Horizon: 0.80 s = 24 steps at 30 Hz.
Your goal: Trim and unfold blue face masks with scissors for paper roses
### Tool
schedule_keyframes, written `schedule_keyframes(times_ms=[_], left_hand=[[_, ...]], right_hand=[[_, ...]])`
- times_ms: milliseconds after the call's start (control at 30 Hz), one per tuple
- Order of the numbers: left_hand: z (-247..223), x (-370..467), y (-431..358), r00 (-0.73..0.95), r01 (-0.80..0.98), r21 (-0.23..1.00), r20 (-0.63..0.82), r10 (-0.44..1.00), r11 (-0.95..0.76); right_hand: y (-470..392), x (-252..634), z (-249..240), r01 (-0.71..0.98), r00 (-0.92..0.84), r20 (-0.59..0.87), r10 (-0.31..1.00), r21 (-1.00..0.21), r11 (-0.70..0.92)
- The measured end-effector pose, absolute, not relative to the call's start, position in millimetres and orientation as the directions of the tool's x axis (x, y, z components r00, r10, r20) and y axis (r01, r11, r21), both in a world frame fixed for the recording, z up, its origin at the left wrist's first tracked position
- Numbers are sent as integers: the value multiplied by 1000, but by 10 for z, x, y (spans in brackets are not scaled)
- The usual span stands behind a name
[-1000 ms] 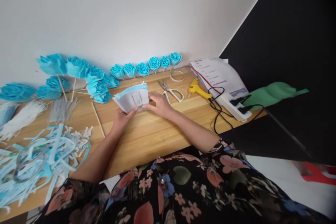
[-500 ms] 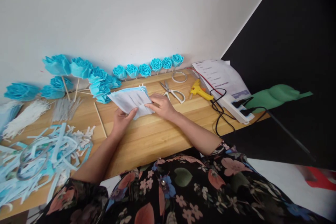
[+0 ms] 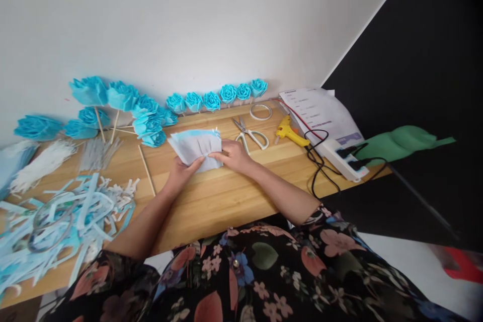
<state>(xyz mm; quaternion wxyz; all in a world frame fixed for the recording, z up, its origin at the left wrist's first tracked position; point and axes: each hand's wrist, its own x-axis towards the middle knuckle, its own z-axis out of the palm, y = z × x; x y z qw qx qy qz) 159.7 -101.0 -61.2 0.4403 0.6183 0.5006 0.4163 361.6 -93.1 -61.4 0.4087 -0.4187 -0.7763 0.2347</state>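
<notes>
A thin stack of pale blue and white fabric sheets (image 3: 196,143), much like opened-out face masks, is held up above the wooden table. My left hand (image 3: 184,170) grips its lower left edge, thumb on the front face. On the right side my right hand (image 3: 232,155) pinches it, thumb also in front, the two thumb tips close together. Creases run up the sheets from the thumbs, and their upper edge fans out. The fingers behind the stack are hidden. Just beyond my right hand lie white-handled scissors (image 3: 251,135), blades apart.
Blue fabric roses (image 3: 147,123) line the wall, some on sticks. Cut strips (image 3: 64,226) heap at left, near white cords (image 3: 45,163) and a loose stick (image 3: 147,170). Rightward lie a tape ring (image 3: 260,111), yellow glue gun (image 3: 290,132), power strip (image 3: 345,161), papers (image 3: 320,110) and green wrap (image 3: 400,145).
My hands have drawn closer together, thumbs nearly meeting, and the stack is more bunched at its lower middle. The whole view has shifted slightly.
</notes>
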Motion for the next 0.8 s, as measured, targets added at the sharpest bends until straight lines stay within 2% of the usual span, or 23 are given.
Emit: schedule_keyframes(times_ms=[167,400,800], left_hand=[[-567,1587,-1049,125,228,970,52,991,-79],[-586,1556,-999,130,194,980,19,991,-44],[-593,1572,-1004,127,188,981,18,992,-42]], right_hand=[[-958,3611,-578,446,-263,509,819,-689,571],[-930,3603,-575,478,-288,387,876,-735,482],[-929,3608,-596,537,-295,355,887,-706,461]])
